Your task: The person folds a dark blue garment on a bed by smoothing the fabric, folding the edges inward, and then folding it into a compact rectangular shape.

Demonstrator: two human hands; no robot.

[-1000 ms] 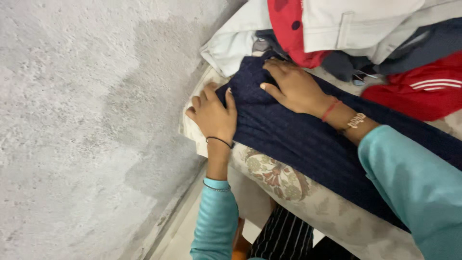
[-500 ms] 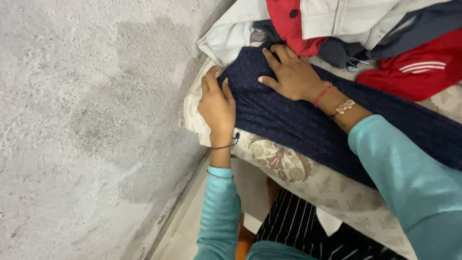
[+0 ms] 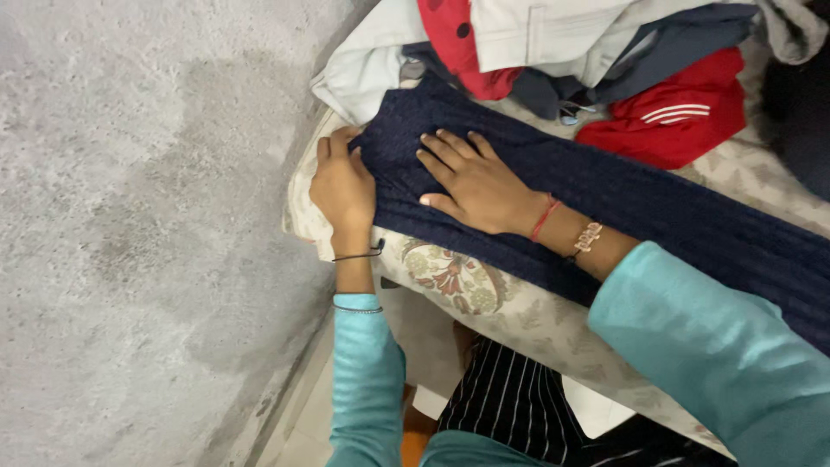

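Two hands, left hand (image 3: pixel 344 186) and right hand (image 3: pixel 477 180), press one navy garment (image 3: pixel 657 216).

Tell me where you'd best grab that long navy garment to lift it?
Probably at the navy garment's end by the wall, coming from the left, where the left hand meets its edge. It lies flat and long, with the right hand pressing it.

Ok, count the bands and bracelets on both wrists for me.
4. Left wrist: a thin black band and a thin bangle at the teal cuff. Right wrist: a red thread and a metal bracelet. Sleeves may hide more.
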